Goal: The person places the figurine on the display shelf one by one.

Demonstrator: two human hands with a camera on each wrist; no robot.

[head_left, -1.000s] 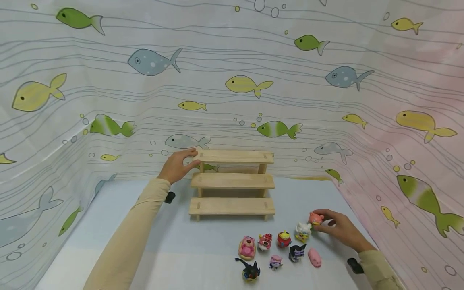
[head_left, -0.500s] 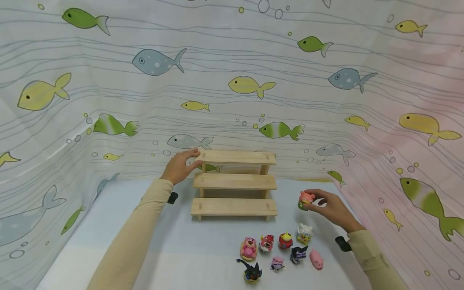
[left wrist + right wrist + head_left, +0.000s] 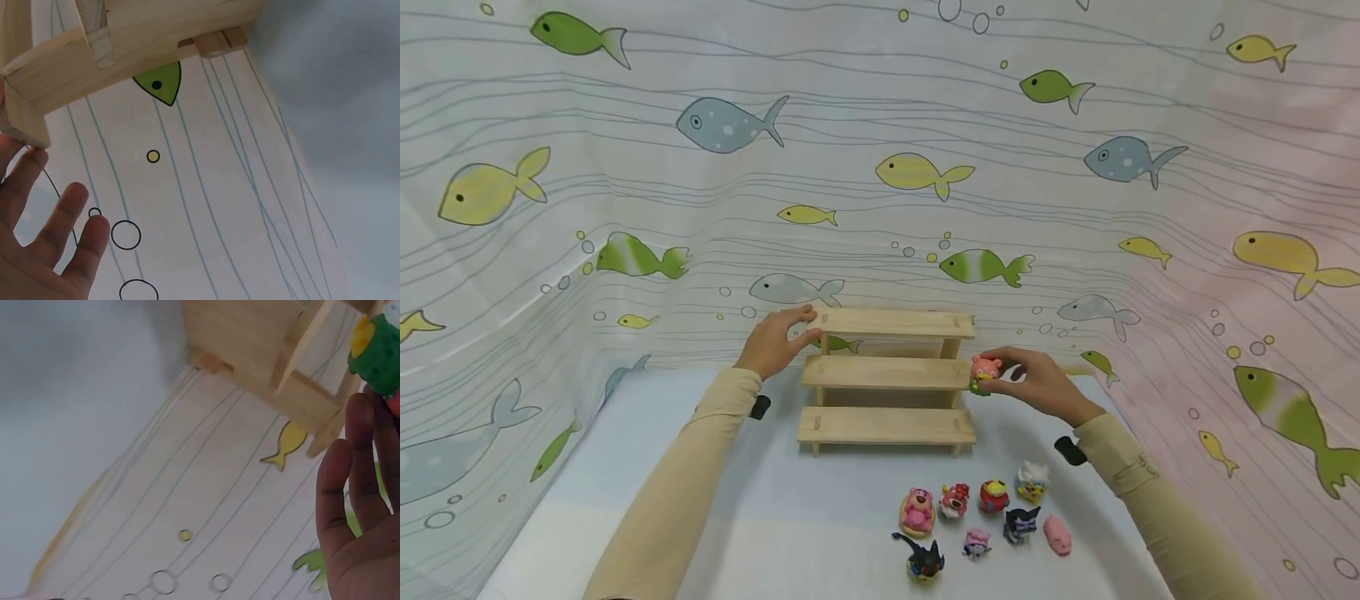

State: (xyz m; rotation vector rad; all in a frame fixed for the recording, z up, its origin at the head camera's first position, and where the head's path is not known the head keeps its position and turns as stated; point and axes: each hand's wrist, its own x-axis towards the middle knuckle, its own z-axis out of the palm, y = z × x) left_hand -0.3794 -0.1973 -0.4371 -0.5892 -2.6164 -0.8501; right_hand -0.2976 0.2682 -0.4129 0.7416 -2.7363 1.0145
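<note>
A three-tier wooden display stand stands at the back of the table. My left hand holds the left end of its top board, thumb in front; in the left wrist view a fingertip meets the board's corner, other fingers stand apart. My right hand pinches a small pink figurine with a green lower part, in the air by the right end of the middle board. Only the figurine's green side shows well in the right wrist view. The stand's boards carry nothing.
Several small figurines stand front right: a pink bear, a red-and-yellow one, a white-topped one, a black-and-purple one and a black one with a tail. A pink oval one lies nearby. A fish-print curtain surrounds the table.
My right hand has lifted the pink figurine from beside the white-topped one and carried it left and back to the stand. My left hand stays at the top board.
</note>
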